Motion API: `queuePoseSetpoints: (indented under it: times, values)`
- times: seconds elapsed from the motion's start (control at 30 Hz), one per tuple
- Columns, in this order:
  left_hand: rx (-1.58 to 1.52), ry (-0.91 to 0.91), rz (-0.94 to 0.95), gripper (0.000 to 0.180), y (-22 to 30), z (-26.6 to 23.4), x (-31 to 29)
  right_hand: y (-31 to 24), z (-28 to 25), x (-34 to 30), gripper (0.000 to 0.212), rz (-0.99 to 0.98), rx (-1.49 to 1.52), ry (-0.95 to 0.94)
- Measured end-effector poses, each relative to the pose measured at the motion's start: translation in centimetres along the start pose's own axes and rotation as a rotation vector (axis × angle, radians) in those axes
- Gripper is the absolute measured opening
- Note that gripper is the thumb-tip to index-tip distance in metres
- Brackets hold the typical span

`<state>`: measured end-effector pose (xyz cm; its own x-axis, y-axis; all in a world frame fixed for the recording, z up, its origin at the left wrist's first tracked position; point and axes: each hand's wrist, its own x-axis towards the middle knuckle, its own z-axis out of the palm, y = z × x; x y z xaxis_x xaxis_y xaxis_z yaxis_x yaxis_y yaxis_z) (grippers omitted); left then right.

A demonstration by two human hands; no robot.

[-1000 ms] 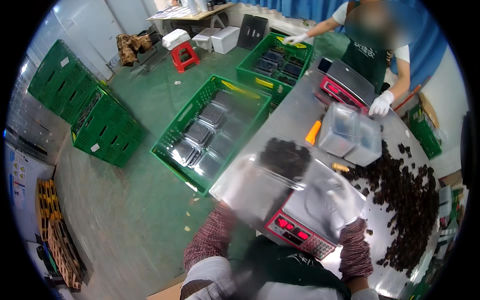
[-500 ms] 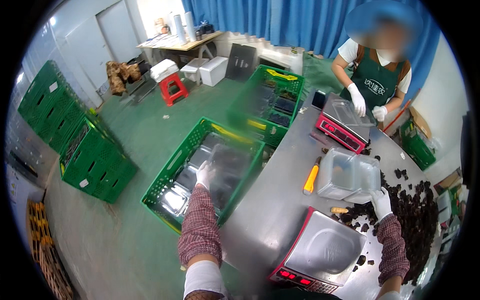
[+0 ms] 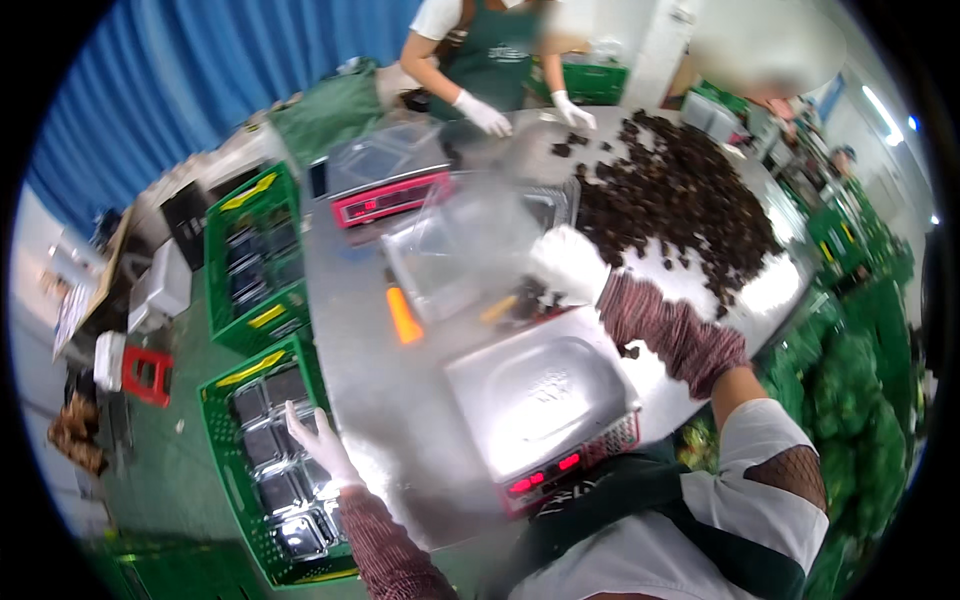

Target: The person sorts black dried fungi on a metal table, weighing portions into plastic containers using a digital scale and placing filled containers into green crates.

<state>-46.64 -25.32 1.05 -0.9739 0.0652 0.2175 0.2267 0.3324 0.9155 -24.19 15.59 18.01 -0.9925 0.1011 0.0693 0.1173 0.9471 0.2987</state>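
My left hand (image 3: 322,445), white-gloved, has its fingers spread and nothing in it. It hovers over the edge of a green crate (image 3: 215,425) filled with packed clear plastic boxes (image 3: 280,490). Across the steel table, my right hand (image 3: 570,262), also gloved and smeared by motion, grips a clear plastic box (image 3: 485,225) by its near-right side. This box is tilted above another clear plastic container (image 3: 415,280). Nearest to me stands a scale (image 3: 545,385) with a bare steel pan and a lit red display.
Dark, crinkled pieces resembling wood ear fungus (image 3: 670,190) cover the table's far right. An orange-handled knife (image 3: 404,315) lies left of the containers. Opposite, a gloved co-worker (image 3: 490,55) stands by a second scale (image 3: 390,195). Another green crate (image 3: 215,270) sits beyond mine.
My view has swung right. My left hand has come up from among the boxes in the crate and is spread. My right hand has raised a clear plastic box from the containers.
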Motion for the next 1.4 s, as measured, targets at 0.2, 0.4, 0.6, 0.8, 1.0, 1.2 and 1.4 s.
queuePoseSetpoints:
  times: [0.2,0.4,0.6,0.8,1.0,1.2,1.4]
  values:
    - [0.084,-0.532,0.537,0.057,15.9,5.0,-13.7,-16.3,0.4,-15.3,0.046,0.048,-0.043,0.149]
    - [0.496,-0.858,0.671,0.056,15.5,7.6,-20.9,-7.0,2.7,-20.5,0.027,0.503,0.739,0.434]
    - [0.574,-0.706,0.715,0.056,18.2,6.2,-21.5,3.6,17.0,-27.5,0.038,0.815,0.649,0.005]
    - [0.487,-0.567,0.607,0.054,20.4,6.0,-28.0,-0.4,18.5,-27.0,0.039,0.413,0.45,-0.003]
    - [0.292,-0.57,0.746,0.036,24.0,9.9,-36.2,4.9,24.8,-27.5,0.032,0.646,1.16,0.076]
    - [0.687,-1.114,1.046,0.032,24.3,20.0,-42.0,7.9,21.4,-29.0,0.035,0.698,1.546,0.006]
    - [1.209,-1.002,1.163,0.019,17.5,28.0,-45.6,3.7,19.9,-32.1,0.027,0.222,0.901,0.002]
